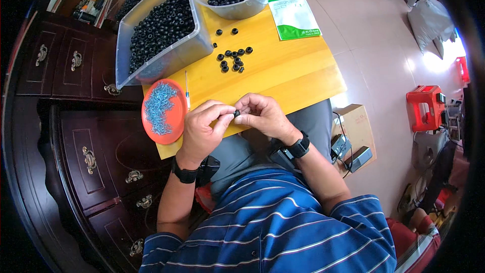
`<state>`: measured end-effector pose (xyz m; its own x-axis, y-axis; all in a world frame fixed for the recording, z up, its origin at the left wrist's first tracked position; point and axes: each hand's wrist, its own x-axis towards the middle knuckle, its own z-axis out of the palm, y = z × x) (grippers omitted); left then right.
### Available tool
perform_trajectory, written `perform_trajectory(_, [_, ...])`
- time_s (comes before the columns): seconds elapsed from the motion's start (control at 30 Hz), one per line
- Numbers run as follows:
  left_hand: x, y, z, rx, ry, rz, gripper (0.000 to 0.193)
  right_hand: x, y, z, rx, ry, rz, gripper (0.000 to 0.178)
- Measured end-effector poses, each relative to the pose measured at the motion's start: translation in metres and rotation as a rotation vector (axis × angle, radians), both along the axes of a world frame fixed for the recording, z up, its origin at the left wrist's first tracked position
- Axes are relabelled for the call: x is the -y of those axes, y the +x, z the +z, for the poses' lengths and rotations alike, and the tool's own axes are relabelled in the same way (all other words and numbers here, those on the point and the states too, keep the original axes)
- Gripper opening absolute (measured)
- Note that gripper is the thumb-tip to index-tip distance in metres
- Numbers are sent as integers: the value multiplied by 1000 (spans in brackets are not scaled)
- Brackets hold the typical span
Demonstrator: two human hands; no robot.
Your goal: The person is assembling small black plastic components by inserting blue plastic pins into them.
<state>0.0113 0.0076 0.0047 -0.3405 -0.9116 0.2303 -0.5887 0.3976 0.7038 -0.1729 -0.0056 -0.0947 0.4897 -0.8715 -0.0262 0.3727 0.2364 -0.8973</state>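
Over the near edge of the yellow table (283, 83), my left hand (202, 124) and my right hand (265, 116) meet fingertip to fingertip. Both are closed in a pinch on one small round black part (236, 114), mostly covered by the fingers. Left of my left hand, an orange-red plate (178, 108) carries a heap of small silvery screws (159, 108). Between plate and hand lies a thin screwdriver (187, 88). Several loose black ring-shaped parts (235, 54) are scattered on the wood beyond my hands.
At the far left a clear bin (202, 45) is full of similar black parts, and a round tub (242, 12) holds more. A green-and-white packet (295, 16) lies at the right edge. Dark drawers (86, 146) flank the left; a red stool (425, 106) stands on the floor.
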Motion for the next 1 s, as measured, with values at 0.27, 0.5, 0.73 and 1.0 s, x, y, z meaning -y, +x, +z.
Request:
perform_trajectory(0.27, [-3, -5, -2, -34, -33, -19, 13, 1, 1, -4, 68, -66, -64, 22])
perform_trajectory(0.5, [-3, -3, -3, -159, 180, 12, 15, -4, 1, 5, -83, -130, -91, 18])
perform_trajectory(0.73, [-1, -8, -10, -248, 212, 121, 18, -1, -4, 24, 5, -54, -47, 18])
perform_trajectory(1.0, [9, -22, -6, -112, -159, -9, 27, 5, -17, 22, 469, 465, 244, 25])
